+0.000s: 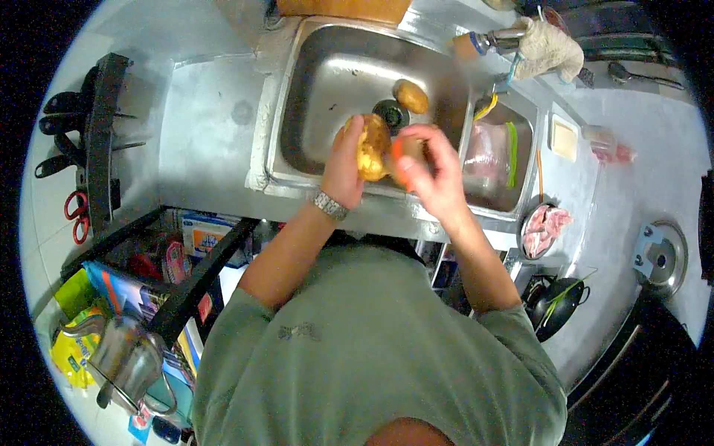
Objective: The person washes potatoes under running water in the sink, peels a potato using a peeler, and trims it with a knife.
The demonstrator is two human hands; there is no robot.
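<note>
Over the front part of the steel sink [316, 74], my left hand [344, 165] holds a partly peeled potato [373, 149], yellow with brown skin left on it. Close to its right side, my right hand [435, 167] is closed around an orange-handled tool [401, 160], blurred by motion; its blade cannot be made out. A second potato [410, 97], whole and brown, lies in the sink just beyond the drain [390, 114].
A smaller basin [502, 197] on the right holds a clear bag with a green edge [512, 154]. Farther right are a bowl of raw meat [545, 229] and a black pan [564, 308]. Knives [63, 123] and red scissors [78, 215] hang on the left.
</note>
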